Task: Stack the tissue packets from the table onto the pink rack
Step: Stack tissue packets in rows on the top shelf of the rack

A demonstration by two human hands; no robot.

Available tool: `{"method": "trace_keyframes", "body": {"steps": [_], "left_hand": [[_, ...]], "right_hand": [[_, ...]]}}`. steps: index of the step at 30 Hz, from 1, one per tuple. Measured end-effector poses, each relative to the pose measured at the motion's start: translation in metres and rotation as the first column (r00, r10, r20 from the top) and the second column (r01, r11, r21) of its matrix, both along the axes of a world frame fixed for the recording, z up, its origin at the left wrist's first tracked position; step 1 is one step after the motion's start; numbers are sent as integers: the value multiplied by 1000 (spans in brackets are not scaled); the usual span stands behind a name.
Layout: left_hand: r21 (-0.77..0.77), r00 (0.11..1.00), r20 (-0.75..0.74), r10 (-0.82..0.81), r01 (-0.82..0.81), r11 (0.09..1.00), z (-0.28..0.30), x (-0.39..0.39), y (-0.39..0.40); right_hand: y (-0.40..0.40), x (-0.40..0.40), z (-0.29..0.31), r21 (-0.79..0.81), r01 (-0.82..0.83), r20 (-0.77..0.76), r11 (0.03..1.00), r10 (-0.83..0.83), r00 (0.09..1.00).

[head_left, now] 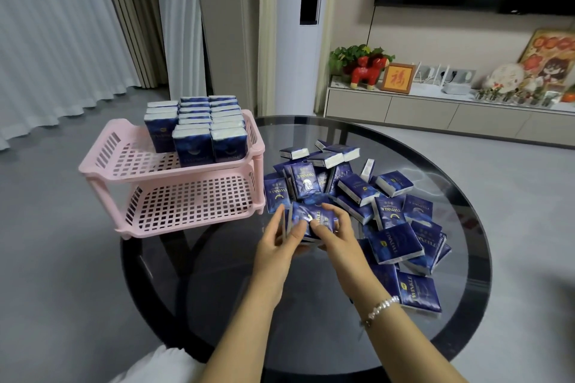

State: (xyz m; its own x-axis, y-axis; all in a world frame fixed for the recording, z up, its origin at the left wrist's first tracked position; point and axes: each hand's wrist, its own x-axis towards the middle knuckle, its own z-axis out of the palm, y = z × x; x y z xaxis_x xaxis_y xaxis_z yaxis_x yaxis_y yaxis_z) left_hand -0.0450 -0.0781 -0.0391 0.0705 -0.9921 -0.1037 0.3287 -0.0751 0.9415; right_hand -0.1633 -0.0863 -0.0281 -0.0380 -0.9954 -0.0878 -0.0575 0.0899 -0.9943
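Note:
A pink two-shelf rack (pixel 102 162) stands at the left edge of a round glass table (pixel 326 336). Several dark blue tissue packets (pixel 202 124) stand upright in rows on its top shelf; the lower shelf (pixel 193 202) holds nothing. A loose heap of blue tissue packets (pixel 389 211) lies on the glass to the right. My left hand (pixel 280 239) and my right hand (pixel 336 233) together grip a small bunch of packets (pixel 314 218) at the heap's near left edge, fingers curled round its sides.
Grey floor surrounds the table. Curtains hang at the back left and a tall white air conditioner (pixel 295 40) stands behind the rack. A low TV cabinet (pixel 435 112) with ornaments runs along the right wall.

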Motion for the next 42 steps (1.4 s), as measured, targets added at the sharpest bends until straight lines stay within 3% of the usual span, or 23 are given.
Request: {"method": "trace_keyframes", "body": {"steps": [4,6,9,13,17,20,24,27,29,32,35,40,42], "left_hand": [[35,984,-12,178,-177,984,-6,3,-6],[68,963,-40,268,-265,962,-8,6,-10],[75,938,-37,345,-342,937,-11,11,-15],[81,922,-56,383,-378,922,-13,14,-20],[64,916,-59,397,-393,917,-14,15,-21],[40,912,-53,407,-405,913,-14,17,-21],[25,927,-15,374,-373,927,-15,22,-20],[12,938,15,347,-347,938,-14,25,-15],[11,939,29,342,-343,939,-12,27,-11],[-3,943,47,330,-330,944,-10,30,-3],[-3,956,42,290,-290,957,-7,30,5],[28,969,-115,217,-216,976,2,35,26],[21,978,-105,182,-181,983,7,42,35]], "right_hand": [[-10,-2,-1,7,-67,43,998,67,997],[-19,-7,2,-58,3,-134,998,-11,991],[-34,-15,5,-194,114,-452,974,-192,871],[-49,-14,11,-74,123,-756,990,-136,640],[-64,-7,14,0,134,-869,991,-67,490],[-72,-5,9,-3,130,-894,992,-61,444],[-73,-8,11,24,102,-865,994,-31,501],[-63,-14,12,57,83,-771,995,-9,637],[-53,-17,13,31,60,-623,998,-28,782],[-27,-14,22,-56,-32,-253,998,17,967],[-1,1,25,-70,-202,7,977,203,979],[22,25,7,-45,-328,16,943,329,944],[26,29,6,-35,-368,16,929,369,929]]}}
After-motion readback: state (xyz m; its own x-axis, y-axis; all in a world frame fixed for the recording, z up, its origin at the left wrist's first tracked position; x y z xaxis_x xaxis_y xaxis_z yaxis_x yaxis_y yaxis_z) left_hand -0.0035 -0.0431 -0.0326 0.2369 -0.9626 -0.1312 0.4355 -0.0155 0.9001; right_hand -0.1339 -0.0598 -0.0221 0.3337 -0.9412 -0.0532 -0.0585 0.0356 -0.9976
